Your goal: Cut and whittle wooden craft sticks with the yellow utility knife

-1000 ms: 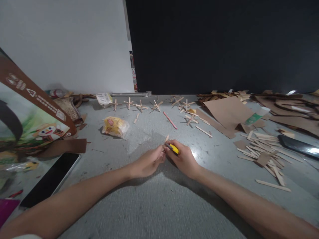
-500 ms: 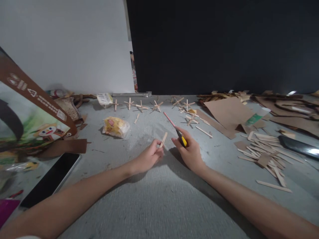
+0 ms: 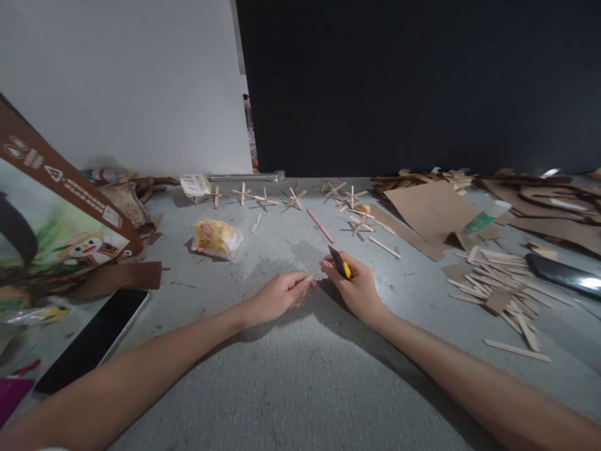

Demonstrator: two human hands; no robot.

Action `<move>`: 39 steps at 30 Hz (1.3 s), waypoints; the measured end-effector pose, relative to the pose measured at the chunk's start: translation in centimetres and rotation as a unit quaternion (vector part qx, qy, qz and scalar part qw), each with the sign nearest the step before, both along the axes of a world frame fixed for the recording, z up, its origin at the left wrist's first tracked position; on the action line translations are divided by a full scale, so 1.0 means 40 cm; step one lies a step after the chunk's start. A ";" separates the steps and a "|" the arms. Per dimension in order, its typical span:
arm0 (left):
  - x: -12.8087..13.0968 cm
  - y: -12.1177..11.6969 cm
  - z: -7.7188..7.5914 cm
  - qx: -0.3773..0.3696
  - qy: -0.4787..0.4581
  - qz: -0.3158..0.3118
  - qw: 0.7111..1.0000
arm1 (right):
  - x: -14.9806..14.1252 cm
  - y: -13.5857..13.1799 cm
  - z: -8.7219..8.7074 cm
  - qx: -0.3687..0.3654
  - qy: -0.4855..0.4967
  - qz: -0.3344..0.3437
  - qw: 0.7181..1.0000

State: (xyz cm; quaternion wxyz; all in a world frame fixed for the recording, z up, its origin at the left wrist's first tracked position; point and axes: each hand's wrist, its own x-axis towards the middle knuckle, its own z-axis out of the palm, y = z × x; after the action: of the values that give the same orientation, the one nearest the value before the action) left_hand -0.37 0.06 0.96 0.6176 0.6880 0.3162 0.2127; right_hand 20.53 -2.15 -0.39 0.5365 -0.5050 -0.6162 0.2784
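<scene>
My left hand [image 3: 280,294] pinches a short wooden craft stick [image 3: 311,277] near the middle of the table, its end pointing right. Close by on the right, my right hand [image 3: 357,288] is closed around a yellow and black utility knife [image 3: 342,264], blade end up and forward. The right fingertips are near the stick's end; I cannot tell whether they touch it. Just beyond the knife lies a pink striped pencil [image 3: 320,226]. Farther back, small crossed-stick figures stand in a row, one of them a star-like piece [image 3: 295,199].
Loose craft sticks [image 3: 509,294] are heaped at the right beside a black shiny object [image 3: 561,274]. Brown cardboard [image 3: 425,213] leans behind them. On the left are a yellow-printed plastic packet [image 3: 216,239], a phone [image 3: 94,341] and a large printed bag [image 3: 89,213].
The striped pencil, at my right fingers before, now lies apart on the table. My left hand has tilted the stick from upright to nearly flat, toward the right hand.
</scene>
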 end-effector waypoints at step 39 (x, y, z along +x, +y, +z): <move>-0.027 0.047 -0.026 0.123 -0.017 0.228 0.966 | 0.034 -0.085 -0.011 0.161 -0.290 0.069 0.941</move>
State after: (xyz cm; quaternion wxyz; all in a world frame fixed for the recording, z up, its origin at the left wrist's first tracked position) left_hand -1.46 1.94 -0.07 0.4688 0.6645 0.4258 0.3966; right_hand 21.91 -5.57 -0.84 0.3878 -0.4270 -0.8151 0.0534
